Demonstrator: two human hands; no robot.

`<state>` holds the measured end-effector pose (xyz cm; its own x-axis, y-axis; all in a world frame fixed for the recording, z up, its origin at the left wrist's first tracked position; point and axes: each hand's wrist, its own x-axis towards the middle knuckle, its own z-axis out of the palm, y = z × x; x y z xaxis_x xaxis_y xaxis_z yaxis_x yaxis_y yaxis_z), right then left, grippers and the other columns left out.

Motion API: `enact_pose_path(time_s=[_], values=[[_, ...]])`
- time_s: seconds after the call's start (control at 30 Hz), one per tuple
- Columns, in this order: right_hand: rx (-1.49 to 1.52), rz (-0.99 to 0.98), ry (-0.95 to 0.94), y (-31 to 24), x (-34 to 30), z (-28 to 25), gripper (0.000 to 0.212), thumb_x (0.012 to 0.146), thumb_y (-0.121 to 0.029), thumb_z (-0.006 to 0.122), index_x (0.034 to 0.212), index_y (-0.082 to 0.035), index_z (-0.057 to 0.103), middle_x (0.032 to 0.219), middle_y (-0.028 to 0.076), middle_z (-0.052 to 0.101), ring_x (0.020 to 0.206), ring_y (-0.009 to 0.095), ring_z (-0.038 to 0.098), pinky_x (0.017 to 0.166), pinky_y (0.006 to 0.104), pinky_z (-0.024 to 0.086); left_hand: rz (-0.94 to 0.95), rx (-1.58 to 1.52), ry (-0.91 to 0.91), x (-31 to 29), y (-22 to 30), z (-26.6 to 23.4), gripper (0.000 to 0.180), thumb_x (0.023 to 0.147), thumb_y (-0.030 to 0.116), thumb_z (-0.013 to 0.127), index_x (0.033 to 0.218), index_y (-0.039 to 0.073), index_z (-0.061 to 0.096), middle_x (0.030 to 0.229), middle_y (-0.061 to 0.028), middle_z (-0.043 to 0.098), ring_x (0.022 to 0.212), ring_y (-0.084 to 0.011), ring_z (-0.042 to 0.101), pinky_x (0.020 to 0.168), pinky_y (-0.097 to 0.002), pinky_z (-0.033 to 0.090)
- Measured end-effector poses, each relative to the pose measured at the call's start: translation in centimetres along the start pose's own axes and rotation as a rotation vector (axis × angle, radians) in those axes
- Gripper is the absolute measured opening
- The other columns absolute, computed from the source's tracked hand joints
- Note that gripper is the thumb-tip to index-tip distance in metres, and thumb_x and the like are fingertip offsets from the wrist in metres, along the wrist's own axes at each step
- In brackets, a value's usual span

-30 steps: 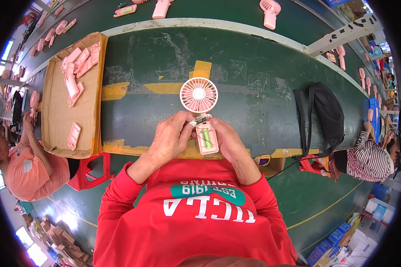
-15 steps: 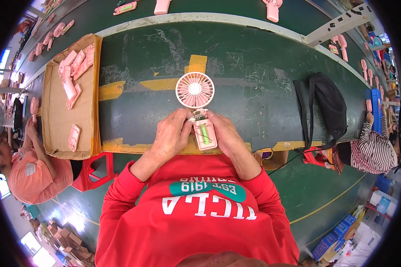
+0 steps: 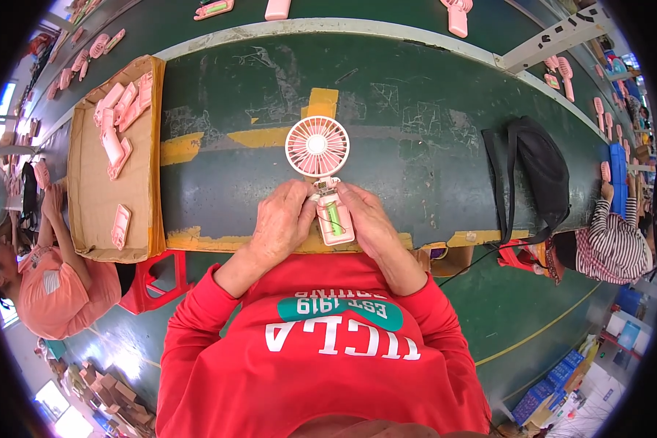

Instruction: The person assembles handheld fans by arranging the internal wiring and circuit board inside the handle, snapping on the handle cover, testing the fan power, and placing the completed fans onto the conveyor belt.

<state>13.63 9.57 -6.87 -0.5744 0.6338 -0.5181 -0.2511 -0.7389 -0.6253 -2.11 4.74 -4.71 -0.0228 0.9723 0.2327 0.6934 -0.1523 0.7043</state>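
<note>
A pink handheld fan (image 3: 317, 147) lies between my hands near the table's front edge, its round grille pointing away from me. Its handle is uncovered, showing a green battery (image 3: 333, 218), thin wires and a small circuit board (image 3: 324, 188) at the neck. My right hand (image 3: 365, 217) grips the handle along its right side, thumb by the neck. On the other side, my left hand (image 3: 283, 217) is closed in a pinch at the board's left edge. A small pale bit shows at those fingertips, too small to name.
At left stands a cardboard box (image 3: 95, 208) holding several pink casing parts (image 3: 113, 142). A black bag (image 3: 536, 175) lies on the table at right. Beyond the rail, more fan parts (image 3: 457, 18) sit on a green conveyor belt (image 3: 365, 13). People work on either side.
The fan and both hands have shifted very slightly left. Parts on the far belt have moved a little to the right. The person at left has lowered the fan part in hand.
</note>
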Motion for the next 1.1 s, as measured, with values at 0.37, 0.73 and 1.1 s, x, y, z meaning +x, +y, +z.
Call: enact_pose_path(time_s=[0.37, 0.73, 1.1], values=[[-0.083, -0.020, 0.019, -0.1, -0.1, 0.0, 0.033, 0.097, -0.023, 0.042, 0.117, 0.002, 0.050, 0.102, 0.008, 0.061, 0.088, 0.012, 0.060, 0.075, 0.0246, 0.050, 0.055, -0.116, 0.038, 0.3, 0.6, 0.0, 0.025, 0.074, -0.007, 0.059, 0.097, 0.000, 0.054, 0.089, -0.0154, 0.059, 0.075, -0.0325, 0.061, 0.064, -0.0362, 0.051], [-0.237, -0.102, -0.147, -0.4, -0.7, 0.1, 0.030, 0.094, -0.014, 0.048, 0.120, 0.001, 0.048, 0.104, 0.004, 0.057, 0.091, 0.008, 0.055, 0.077, 0.0219, 0.047, 0.233, 0.045, -0.032, -0.2, -0.6, 0.0, 0.042, 0.069, -0.004, 0.059, 0.110, 0.001, 0.057, 0.101, -0.0133, 0.058, 0.083, -0.0306, 0.061, 0.065, -0.0378, 0.053], [-0.261, -0.108, -0.157, -0.2, -0.6, -0.1, 0.032, 0.092, -0.008, 0.050, 0.123, 0.002, 0.046, 0.107, 0.003, 0.057, 0.093, 0.007, 0.054, 0.080, 0.0223, 0.047, 0.256, 0.128, -0.113, 0.3, 0.4, -0.6, 0.035, 0.066, -0.005, 0.061, 0.101, -0.005, 0.059, 0.092, -0.0151, 0.058, 0.079, -0.0318, 0.061, 0.065, -0.0376, 0.053]])
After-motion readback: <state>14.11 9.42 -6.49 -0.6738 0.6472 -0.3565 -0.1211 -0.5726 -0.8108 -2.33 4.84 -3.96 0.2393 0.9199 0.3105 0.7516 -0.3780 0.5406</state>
